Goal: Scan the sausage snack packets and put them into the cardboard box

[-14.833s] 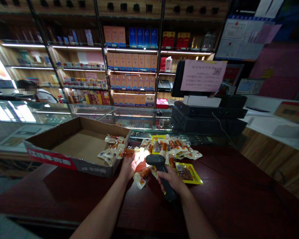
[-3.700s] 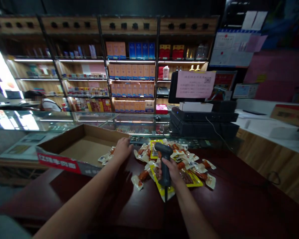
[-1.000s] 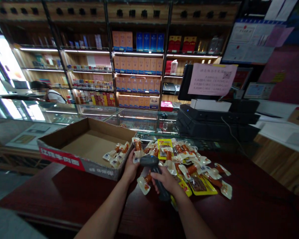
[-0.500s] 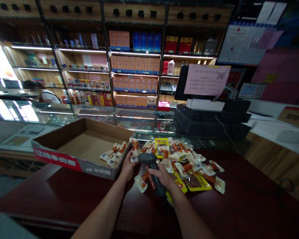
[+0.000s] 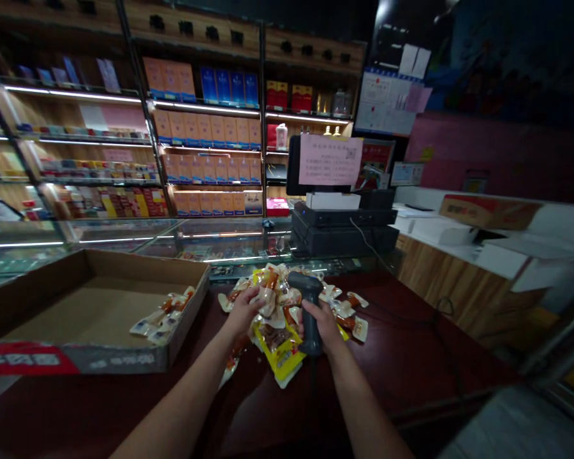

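A sausage packet (image 5: 270,282) is pinched in the fingers of the left hand (image 5: 243,310), above the heaped packets (image 5: 278,350); a handheld scanner (image 5: 312,322) is gripped in the right hand (image 5: 326,324). The wrapper is best kept taut and steady, its print turned unobstructed toward the scanner head. On the dark-red tabletop (image 5: 392,354) an open carton (image 5: 138,358) is placed at left; lit shelves (image 5: 210,115) are seen beyond the glass counter (image 5: 224,245).

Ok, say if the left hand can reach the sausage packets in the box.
Probably yes: only a low wall of the open cardboard box stands between the left hand and the packets inside, though that hand appears to hold another packet.
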The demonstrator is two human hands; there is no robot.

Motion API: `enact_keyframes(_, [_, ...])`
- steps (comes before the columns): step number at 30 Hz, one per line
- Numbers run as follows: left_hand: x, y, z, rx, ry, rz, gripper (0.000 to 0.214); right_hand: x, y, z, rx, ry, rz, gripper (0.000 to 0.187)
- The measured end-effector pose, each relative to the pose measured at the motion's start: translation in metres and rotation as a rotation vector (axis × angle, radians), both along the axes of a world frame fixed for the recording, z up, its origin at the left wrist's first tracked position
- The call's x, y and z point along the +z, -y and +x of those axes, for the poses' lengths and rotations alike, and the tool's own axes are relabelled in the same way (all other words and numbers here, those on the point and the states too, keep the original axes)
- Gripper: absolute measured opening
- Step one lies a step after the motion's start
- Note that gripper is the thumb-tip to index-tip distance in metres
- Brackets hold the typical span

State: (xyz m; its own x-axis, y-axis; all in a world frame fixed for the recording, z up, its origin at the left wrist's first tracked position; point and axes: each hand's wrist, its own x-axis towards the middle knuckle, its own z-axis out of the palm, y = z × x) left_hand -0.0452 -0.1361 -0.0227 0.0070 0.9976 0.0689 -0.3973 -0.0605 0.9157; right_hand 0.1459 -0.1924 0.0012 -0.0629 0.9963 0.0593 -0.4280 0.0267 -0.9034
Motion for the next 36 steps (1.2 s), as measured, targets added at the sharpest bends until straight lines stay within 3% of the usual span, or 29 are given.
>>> enact_keyframes(5, [0.013, -0.026, 0.057, -0.145, -0.110, 0.015, 0.047, 0.000, 0.011, 0.036, -0.060, -0.040, 0.019, 0.035])
enact_keyframes(8, [0.016, -0.037, 0.074, -0.141, -0.217, 0.070, 0.049, 0.000, 0.015, 0.048, -0.083, -0.041, 0.044, 0.034])
enact_keyframes(12, [0.014, -0.045, 0.073, -0.060, -0.330, 0.173, 0.040, 0.000, 0.017, 0.051, -0.101, -0.049, 0.046, 0.033])
enact_keyframes(16, [0.014, -0.041, 0.053, 0.015, -0.411, 0.197, 0.032, 0.000, 0.015, 0.041, -0.055, -0.049, 0.022, 0.033])
enact_keyframes(22, [0.020, -0.027, -0.007, 0.143, -0.459, 0.246, 0.025, 0.001, 0.008, -0.006, 0.024, -0.008, 0.020, 0.035])
enact_keyframes(27, [0.036, -0.022, -0.097, 0.311, -0.498, 0.234, 0.034, 0.000, -0.001, -0.063, 0.180, -0.003, 0.013, 0.033])
enact_keyframes(32, [0.053, -0.024, -0.201, 0.584, -0.858, -0.031, 0.013, -0.010, -0.017, -0.111, 0.282, -0.010, 0.029, 0.036])
enact_keyframes(36, [0.045, -0.030, -0.244, 0.637, -0.938, -0.233, 0.032, -0.025, -0.024, -0.127, 0.313, 0.000, 0.048, 0.034])
